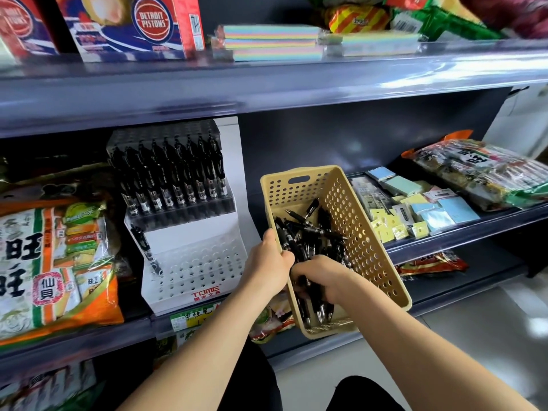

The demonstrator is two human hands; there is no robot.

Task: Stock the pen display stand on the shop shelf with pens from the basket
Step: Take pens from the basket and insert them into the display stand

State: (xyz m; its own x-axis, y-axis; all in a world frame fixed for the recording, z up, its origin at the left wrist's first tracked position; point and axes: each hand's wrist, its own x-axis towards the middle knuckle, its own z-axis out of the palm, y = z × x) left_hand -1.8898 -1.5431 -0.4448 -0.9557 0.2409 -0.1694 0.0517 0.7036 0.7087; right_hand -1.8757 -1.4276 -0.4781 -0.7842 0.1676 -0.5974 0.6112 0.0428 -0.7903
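With the left hand (268, 262) we grip the rim of the beige perforated plastic basket (355, 221); the right hand (320, 277), grip curled, holds black pens (318, 304) lengthwise, tips toward us.

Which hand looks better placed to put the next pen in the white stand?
Probably the right hand: it is inside the basket, fingers curled around black pens. The left hand is busy gripping the basket's rim, holding it beside the pen display stand, whose lower tier is mostly unfilled.
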